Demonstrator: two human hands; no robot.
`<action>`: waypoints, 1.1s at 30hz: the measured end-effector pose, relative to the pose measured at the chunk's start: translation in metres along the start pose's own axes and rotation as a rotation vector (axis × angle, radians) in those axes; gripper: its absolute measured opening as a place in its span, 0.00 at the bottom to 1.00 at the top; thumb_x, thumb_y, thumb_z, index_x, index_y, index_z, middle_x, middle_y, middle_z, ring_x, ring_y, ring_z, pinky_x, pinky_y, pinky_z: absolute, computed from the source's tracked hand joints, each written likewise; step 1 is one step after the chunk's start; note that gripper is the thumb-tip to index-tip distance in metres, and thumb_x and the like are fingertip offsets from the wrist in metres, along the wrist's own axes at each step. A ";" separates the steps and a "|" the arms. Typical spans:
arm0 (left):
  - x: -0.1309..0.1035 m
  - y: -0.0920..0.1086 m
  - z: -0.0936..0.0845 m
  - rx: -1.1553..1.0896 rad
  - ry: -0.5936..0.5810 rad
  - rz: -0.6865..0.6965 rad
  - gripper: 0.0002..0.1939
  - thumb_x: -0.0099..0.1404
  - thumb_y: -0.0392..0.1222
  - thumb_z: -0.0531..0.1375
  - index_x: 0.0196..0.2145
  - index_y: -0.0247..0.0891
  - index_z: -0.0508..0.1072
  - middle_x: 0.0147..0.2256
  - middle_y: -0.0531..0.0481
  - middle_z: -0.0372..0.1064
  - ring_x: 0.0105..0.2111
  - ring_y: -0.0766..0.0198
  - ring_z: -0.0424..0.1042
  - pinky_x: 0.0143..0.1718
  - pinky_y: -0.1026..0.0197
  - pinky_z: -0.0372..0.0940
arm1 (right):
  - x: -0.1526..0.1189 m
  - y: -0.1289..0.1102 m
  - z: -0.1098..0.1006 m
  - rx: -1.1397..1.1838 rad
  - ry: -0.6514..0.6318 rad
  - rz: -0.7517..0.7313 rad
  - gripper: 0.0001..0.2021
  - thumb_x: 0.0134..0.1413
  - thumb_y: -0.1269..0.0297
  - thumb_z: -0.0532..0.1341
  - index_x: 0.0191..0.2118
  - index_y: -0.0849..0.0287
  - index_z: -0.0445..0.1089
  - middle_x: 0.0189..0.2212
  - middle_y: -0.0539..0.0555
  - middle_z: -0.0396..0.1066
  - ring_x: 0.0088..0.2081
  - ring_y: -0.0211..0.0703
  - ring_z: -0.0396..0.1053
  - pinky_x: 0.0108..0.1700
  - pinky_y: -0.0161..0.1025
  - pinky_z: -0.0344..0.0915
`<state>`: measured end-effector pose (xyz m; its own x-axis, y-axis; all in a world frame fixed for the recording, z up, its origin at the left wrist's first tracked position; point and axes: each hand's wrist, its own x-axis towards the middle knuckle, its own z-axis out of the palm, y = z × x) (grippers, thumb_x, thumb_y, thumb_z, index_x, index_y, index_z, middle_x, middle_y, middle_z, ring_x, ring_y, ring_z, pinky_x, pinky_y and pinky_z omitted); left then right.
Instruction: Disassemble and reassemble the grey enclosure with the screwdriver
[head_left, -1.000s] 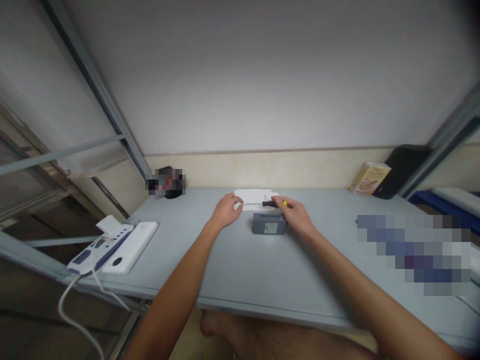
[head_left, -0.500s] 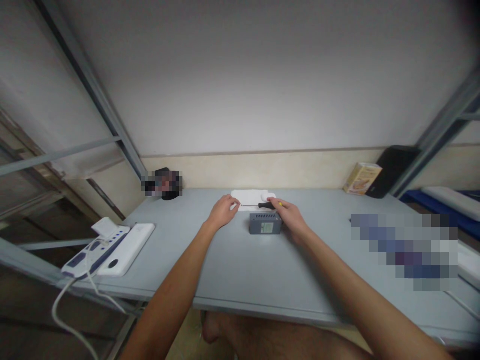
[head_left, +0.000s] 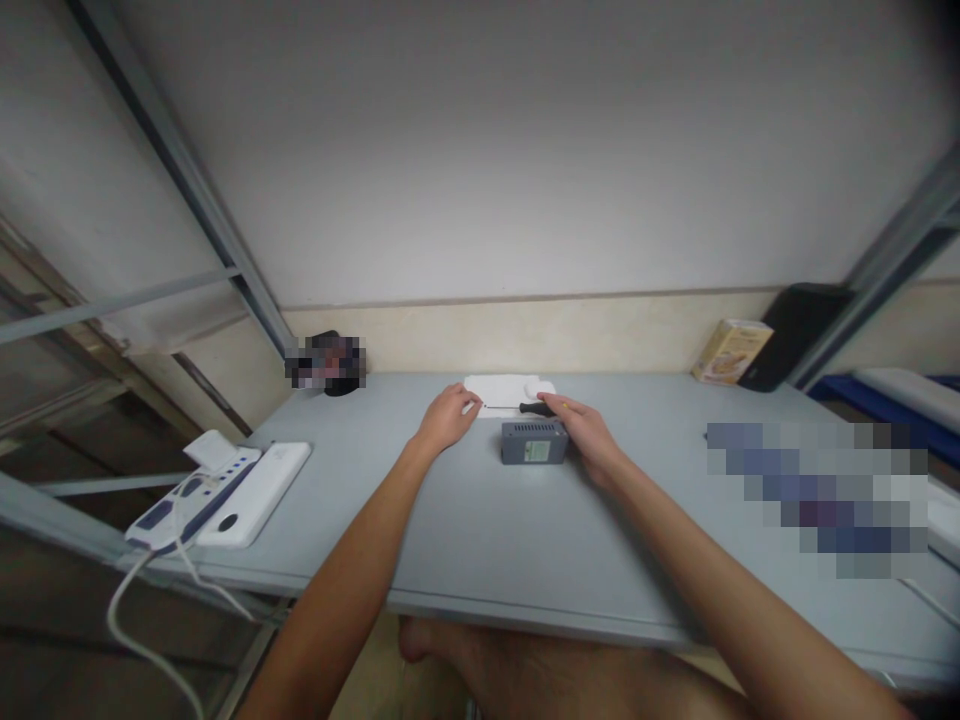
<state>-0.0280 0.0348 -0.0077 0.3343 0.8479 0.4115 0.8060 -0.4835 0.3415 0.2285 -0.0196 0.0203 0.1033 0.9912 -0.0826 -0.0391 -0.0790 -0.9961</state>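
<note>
- Clamping fingers of right hand [head_left: 590,432] on screwdriver [head_left: 532,408] handle, near desk's [head_left: 480,530] twelve-o'clock edge, shaft toward nine.
- Curling left hand [head_left: 448,415] beside the tip, at nine o'clock; cannot tell whether pinching anything.
- At six o'clock from handle, grey box [head_left: 532,443].

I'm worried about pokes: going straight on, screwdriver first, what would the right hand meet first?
Probably the dark speck ahead of the screwdriver, then the left hand, though depth is unclear; the speck is too small to identify.
</note>
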 end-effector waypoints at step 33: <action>0.002 0.014 -0.006 -0.127 0.026 0.144 0.10 0.74 0.44 0.59 0.42 0.39 0.80 0.42 0.46 0.73 0.46 0.57 0.72 0.52 0.56 0.65 | 0.000 0.010 -0.015 0.174 -0.070 -0.030 0.24 0.52 0.46 0.69 0.49 0.58 0.81 0.51 0.56 0.81 0.46 0.51 0.76 0.48 0.42 0.68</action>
<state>-0.0190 0.0283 0.0033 0.4274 0.7630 0.4849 0.6823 -0.6241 0.3808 0.2430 -0.0218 0.0097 0.0377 0.9983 -0.0447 -0.2088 -0.0359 -0.9773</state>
